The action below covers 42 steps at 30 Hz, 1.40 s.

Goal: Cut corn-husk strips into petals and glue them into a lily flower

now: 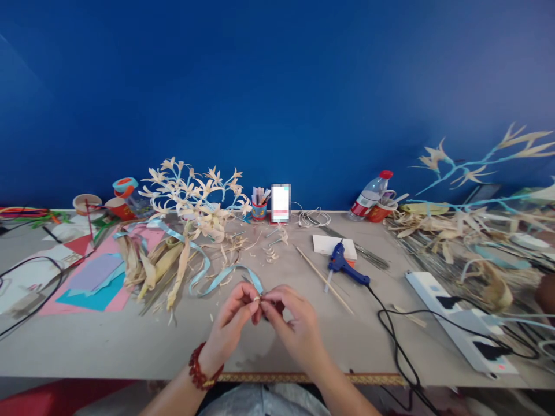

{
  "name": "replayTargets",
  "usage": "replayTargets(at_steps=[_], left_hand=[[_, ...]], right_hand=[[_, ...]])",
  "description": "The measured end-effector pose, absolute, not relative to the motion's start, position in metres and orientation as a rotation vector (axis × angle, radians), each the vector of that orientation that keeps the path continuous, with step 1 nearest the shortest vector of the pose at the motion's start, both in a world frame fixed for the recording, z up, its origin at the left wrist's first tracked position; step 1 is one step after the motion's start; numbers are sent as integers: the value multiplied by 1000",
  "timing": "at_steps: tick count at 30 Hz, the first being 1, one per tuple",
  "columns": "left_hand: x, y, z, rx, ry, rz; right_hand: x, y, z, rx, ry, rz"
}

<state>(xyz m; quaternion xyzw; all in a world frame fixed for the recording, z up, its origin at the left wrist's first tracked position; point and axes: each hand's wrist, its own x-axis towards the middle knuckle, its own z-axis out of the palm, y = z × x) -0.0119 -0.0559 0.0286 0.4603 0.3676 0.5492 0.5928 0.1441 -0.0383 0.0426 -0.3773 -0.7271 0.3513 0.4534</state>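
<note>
Close to the table's front edge, my left hand (232,318) and my right hand (295,320) meet with their fingertips pinched together. A light-blue ribbon (255,281) runs across the table and ends between them, at the right fingertips. A small pale piece, too small to make out, shows at my left thumb and forefinger. The fingers hide most of what is held. Left of the hands lie dried corn husks (162,263). Farther back stands a bunch of pale husk flowers (195,190) on light-blue stems.
A blue hot glue gun (344,266) lies to the right, beside a wooden stick (323,277). Its black cable passes a white power strip (455,323). Coloured paper (97,289) lies left. At the back are a pen cup (259,209), a phone (281,202) and a bottle (369,196).
</note>
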Motion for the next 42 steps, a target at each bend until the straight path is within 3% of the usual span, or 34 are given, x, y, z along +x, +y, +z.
replayTargets(at_steps=[10,23,33,42], left_hand=[[-8,-55,35,1069,937,1283],[-15,-50,28,970,875,1206],[-11,-49,35,1013,916,1260],[-19,-50,42,1068,903,1198]], right_hand=[[141,-37,45,-985,-1758,1008],[157,-27,49,-908,-2072,612],[156,-27,46,-880,-2054,491],[161,-24,48,-847,-2014,700]])
